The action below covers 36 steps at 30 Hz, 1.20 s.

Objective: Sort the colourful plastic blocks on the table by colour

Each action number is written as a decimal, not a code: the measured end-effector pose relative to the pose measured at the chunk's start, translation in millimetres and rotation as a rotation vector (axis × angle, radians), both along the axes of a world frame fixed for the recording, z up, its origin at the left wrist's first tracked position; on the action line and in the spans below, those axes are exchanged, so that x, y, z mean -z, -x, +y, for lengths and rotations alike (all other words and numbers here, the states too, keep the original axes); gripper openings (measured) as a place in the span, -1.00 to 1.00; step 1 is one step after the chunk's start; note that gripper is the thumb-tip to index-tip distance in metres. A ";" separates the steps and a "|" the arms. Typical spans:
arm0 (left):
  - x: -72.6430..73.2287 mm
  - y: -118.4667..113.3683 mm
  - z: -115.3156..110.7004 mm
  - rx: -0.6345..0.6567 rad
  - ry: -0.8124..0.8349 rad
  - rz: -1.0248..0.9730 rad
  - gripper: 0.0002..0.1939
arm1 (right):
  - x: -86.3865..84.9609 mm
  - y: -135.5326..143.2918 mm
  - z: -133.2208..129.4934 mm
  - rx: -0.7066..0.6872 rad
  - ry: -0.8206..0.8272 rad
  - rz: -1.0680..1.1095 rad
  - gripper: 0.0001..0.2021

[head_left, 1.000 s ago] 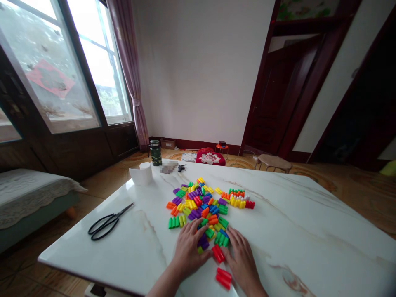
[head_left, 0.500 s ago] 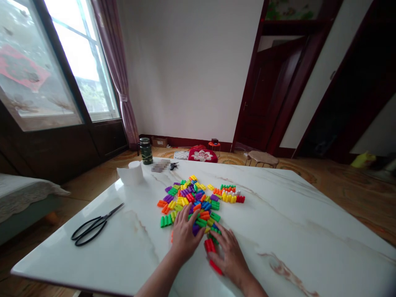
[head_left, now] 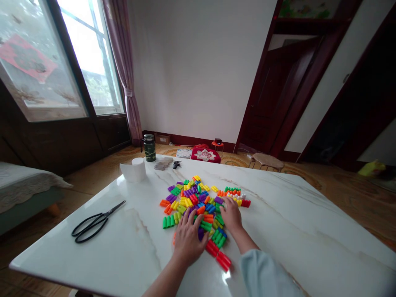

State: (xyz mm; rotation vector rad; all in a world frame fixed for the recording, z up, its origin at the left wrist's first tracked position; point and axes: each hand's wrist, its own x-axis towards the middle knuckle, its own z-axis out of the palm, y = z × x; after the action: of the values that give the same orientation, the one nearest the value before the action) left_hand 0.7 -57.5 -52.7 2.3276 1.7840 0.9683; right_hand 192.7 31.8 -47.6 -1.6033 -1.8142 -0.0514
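Colourful plastic building blocks (head_left: 186, 202) lie in a loose heap in the middle of the table. My left hand (head_left: 189, 236) rests over the heap's near side, open, fingers spread across the blocks. At the right edge of the heap is my right hand (head_left: 231, 215), its fingers bent and close together by a purple block (head_left: 219, 200); whatever they grip is hidden. Two red blocks (head_left: 223, 260) lie in line nearest to me, beside a green block (head_left: 219, 238). Just beyond my right hand is a group of blocks in rows (head_left: 246, 203), with red, yellow, white, orange and green ones.
Black-handled scissors (head_left: 93, 225) lie at the left of the white marbled table (head_left: 133, 264). Toward the back left stand a white paper roll (head_left: 138, 170) and a dark green flask (head_left: 149, 148), near a small black object (head_left: 177, 164). A stool (head_left: 266, 161) stands beyond the table.
My right hand has moved forward from the red and green blocks to the heap's right edge. Those blocks are now uncovered. My left hand stays over the heap. The view has shifted slightly.
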 end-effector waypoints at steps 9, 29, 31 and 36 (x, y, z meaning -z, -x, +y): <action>-0.5 -1.0 0.1 -0.016 0.026 0.008 -0.41 | -0.3 16.8 26.6 0.114 0.106 -0.155 -0.85; 0.1 -0.7 2.0 0.002 0.001 0.012 -0.46 | 27.2 -72.0 -22.1 0.134 -0.068 0.351 -0.69; 0.7 -0.8 2.1 0.001 0.003 0.007 -0.47 | 26.9 -70.7 -17.0 0.118 -0.024 0.338 -0.69; -1.4 -1.3 0.9 -0.003 0.007 0.002 -0.49 | 33.5 -71.9 -10.9 0.180 0.013 0.354 -0.67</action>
State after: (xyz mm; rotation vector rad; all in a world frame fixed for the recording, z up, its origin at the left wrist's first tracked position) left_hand 2.0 -56.5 -51.2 2.3235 1.7896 0.9583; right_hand 264.6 20.8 -81.0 -1.6617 -1.4018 0.1535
